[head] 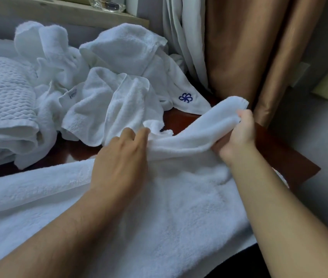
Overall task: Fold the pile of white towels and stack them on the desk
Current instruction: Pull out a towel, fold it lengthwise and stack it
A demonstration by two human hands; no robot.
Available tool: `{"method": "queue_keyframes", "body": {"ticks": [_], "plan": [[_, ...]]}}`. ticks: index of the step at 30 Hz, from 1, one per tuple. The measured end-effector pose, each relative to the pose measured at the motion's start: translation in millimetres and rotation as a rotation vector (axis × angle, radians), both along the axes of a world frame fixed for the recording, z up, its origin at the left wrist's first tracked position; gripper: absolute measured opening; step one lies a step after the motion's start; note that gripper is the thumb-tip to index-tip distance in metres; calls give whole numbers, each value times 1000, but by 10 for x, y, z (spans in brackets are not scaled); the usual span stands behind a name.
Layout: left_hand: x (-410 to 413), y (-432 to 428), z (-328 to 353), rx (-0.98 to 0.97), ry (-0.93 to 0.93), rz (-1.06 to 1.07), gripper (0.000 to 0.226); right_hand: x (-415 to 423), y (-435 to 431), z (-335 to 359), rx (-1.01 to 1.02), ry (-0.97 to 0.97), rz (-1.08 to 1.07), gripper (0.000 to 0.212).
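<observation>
A large white towel (pixel 179 207) lies spread over the near part of the dark red-brown desk (pixel 279 153). My right hand (pixel 237 135) grips a bunched far edge of it, lifted off the desk near the right corner. My left hand (pixel 123 155) holds the same raised edge further left, fingers tucked into the fold. Behind them sits a loose pile of crumpled white towels (pixel 108 81), one showing a blue flower emblem (pixel 185 97). At the left stands a stack of folded white towels (pixel 4 109) with a waffle-textured one on top.
Tan curtains (pixel 259 47) and a white sheer curtain (pixel 185 37) hang right behind the desk's far right corner. A pale wooden ledge (pixel 68 13) with a glass object runs along the back. Grey floor lies to the right of the desk.
</observation>
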State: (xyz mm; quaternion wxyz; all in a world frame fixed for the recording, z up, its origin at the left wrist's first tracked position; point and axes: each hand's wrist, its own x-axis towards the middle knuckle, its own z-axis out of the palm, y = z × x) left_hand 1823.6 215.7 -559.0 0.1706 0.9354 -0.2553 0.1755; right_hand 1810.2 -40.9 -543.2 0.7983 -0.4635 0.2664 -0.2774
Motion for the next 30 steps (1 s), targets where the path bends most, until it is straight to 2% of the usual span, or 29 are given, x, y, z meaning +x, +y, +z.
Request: {"method": "queue_keyframes", "body": {"ticks": [2,3,4,6,8,9,12,14,16,17,22,26,28,30], "plan": [[13,31,-12,33,33,26,50,-39,34,-87,-92,218,109,37],[27,47,3,24,29,33,43,-27,62,-89,-109,242,107,31],[36,61,24,6,19,37,37,-22,87,-97,-116,223,61,24],[33,77,46,-45,-20,32,28,-42,92,-112,-86,56,-59,12],[11,77,40,-71,-44,19,24,-124,40,-148,24,-130,-102,21],[7,71,33,-61,-33,25,24,-162,-13,-164,76,-155,-89,30],[40,59,23,21,32,5,31,-228,-114,-151,101,-37,23,43],[46,62,17,35,46,-131,33,-222,-88,-152,23,-8,22,29],[2,67,37,32,0,-255,34,-206,-45,-167,-89,2,-96,11],[-28,66,58,14,-22,-291,34,-206,-43,-178,-140,10,-168,9],[-177,36,128,13,47,-314,42,-229,-109,-215,-255,137,-361,17],[-238,45,134,23,13,-305,48,-219,-70,-247,-519,210,-449,34],[-230,33,116,74,-4,-304,42,-232,-71,-276,-608,235,-458,40],[-202,19,68,127,0,-322,31,-238,-87,-242,-638,317,-362,42]]}}
